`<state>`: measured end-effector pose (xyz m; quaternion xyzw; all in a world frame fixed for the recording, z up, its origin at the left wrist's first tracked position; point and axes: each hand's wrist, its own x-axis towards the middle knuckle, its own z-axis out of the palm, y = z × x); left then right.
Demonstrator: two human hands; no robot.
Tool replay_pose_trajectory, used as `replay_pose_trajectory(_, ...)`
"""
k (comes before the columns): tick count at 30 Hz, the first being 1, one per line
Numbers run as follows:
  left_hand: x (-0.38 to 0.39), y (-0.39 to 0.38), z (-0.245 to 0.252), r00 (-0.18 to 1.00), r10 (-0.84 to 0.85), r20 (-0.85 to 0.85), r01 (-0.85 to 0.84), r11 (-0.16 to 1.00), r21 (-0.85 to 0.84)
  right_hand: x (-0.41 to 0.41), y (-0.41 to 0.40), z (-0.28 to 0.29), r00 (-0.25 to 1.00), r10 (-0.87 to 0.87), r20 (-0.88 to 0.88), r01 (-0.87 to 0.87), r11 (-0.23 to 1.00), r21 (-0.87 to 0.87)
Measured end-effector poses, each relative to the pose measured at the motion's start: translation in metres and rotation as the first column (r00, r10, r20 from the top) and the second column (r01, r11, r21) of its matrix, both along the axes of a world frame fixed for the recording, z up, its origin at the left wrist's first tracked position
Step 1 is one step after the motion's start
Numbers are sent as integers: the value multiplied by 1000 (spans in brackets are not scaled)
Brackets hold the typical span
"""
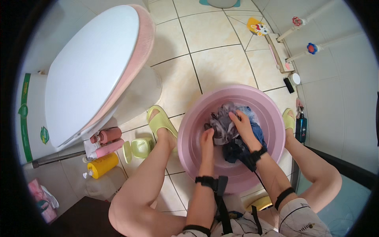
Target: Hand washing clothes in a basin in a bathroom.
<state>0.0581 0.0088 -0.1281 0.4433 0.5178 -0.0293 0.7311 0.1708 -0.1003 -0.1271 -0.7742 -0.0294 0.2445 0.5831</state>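
Observation:
A large pink plastic basin (192, 148) stands on the tiled floor between my feet. Inside it, my left hand (208, 139) and my right hand (244, 126) grip a bunched grey-purple cloth (222, 123) streaked with white suds. My left hand has its lower left edge; the fingers of my right hand pinch its upper right side. Under and beside the cloth lie a dark navy garment (234, 151) and a blue garment (257, 130), which looks wet. Black straps circle both wrists.
A toilet with a white lid (94, 71) stands at the left. Near it are a yellow pump bottle (103, 166), pink bottles (109, 134) and an open green container (142, 148). At the right wall are a dark pump bottle (301, 129), a black brush-like item (288, 85) and pipes with a blue valve (312, 48).

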Motion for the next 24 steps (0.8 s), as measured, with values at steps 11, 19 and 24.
replay_pose_trajectory(11,-64,-61,64,902,343,260,-111,768,-630,-140,-26,94,852,261,454,-161,956,-247)
replay_pose_trajectory(19,-95,-40,10,746,480,461,48,652,-757,-170,-12,118,818,198,541,-187,979,-76)
replay_pose_trajectory(24,-74,-64,69,923,379,71,-281,787,-549,-121,-27,86,1000,-11,15,13,985,-174)
